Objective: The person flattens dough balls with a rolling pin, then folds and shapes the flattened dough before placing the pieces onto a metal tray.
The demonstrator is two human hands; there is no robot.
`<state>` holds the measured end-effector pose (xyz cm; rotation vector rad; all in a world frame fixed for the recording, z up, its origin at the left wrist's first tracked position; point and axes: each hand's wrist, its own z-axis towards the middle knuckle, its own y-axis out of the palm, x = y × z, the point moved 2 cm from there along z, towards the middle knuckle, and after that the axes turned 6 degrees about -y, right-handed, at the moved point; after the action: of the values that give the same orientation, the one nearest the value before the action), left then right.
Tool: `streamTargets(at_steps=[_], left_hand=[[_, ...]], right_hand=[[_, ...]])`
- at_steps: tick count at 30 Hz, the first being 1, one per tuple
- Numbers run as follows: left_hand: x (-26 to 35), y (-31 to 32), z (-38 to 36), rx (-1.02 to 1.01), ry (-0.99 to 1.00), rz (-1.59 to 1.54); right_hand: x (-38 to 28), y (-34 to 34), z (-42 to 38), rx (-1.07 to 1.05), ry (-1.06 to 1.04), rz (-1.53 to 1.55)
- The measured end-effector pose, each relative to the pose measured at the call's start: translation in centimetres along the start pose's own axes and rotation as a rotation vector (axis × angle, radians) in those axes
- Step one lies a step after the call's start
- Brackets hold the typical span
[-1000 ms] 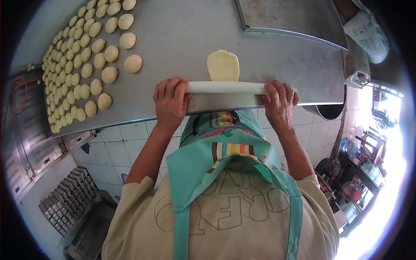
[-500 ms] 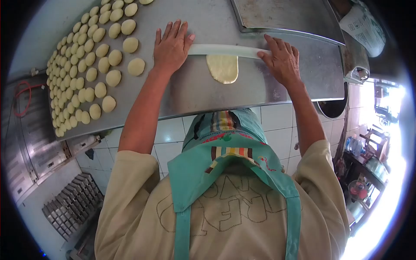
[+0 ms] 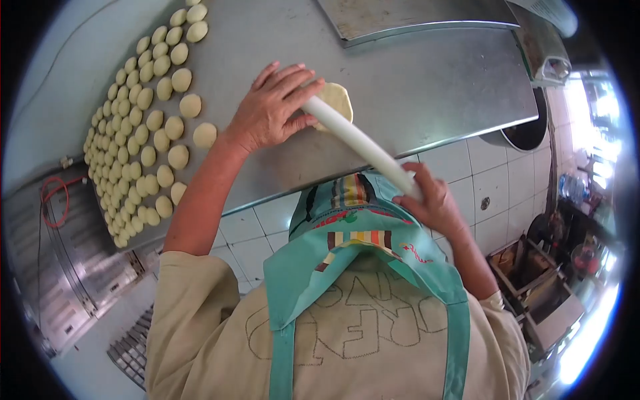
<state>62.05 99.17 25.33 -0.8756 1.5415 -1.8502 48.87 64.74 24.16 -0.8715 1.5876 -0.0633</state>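
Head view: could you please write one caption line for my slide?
Left hand rests on rolling pin over flattened dough; right hand grips its near end, dough balls alongside.

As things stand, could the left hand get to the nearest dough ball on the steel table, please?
Probably yes. The left hand rests on the far end of the rolling pin, and the nearest dough ball lies just beside its wrist on the steel table, with only bare steel between them.

Rolling pin (image 3: 360, 145): white, plain cylinder, lying diagonally from far left to near right, its far end over the dough, its near end past the desk edge. Dough piece (image 3: 338, 100): pale yellow, flattened oval, flat on the desk, partly covered.
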Motion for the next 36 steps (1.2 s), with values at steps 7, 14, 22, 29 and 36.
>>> streamTargets(at_steps=[7, 14, 22, 29, 36], left_hand=[[-0.8, 3.5, 4.0, -0.061, 0.341, -0.018], [0.5, 7.6, 10.4, -0.077, 0.486, -0.009], [-1.1, 5.7, 7.5, 0.003, 0.523, -0.03], [-5.3, 4.5, -1.0, -0.036, 0.434, -0.207], [-7.1, 2.6, -4.9, 0.06, 0.305, -0.065]], right_hand=[[-1.9, 8.6, -3.6, 0.241, 0.222, 0.138], [-6.0, 10.6, -3.3, 0.473, 0.349, -0.133], [-7.9, 15.1, -3.4, 0.526, 0.368, -0.351], [-10.6, 20.8, -2.6, 0.418, 0.386, -0.25], [-10.0, 16.5, -3.6, 0.309, 0.273, -0.414]])
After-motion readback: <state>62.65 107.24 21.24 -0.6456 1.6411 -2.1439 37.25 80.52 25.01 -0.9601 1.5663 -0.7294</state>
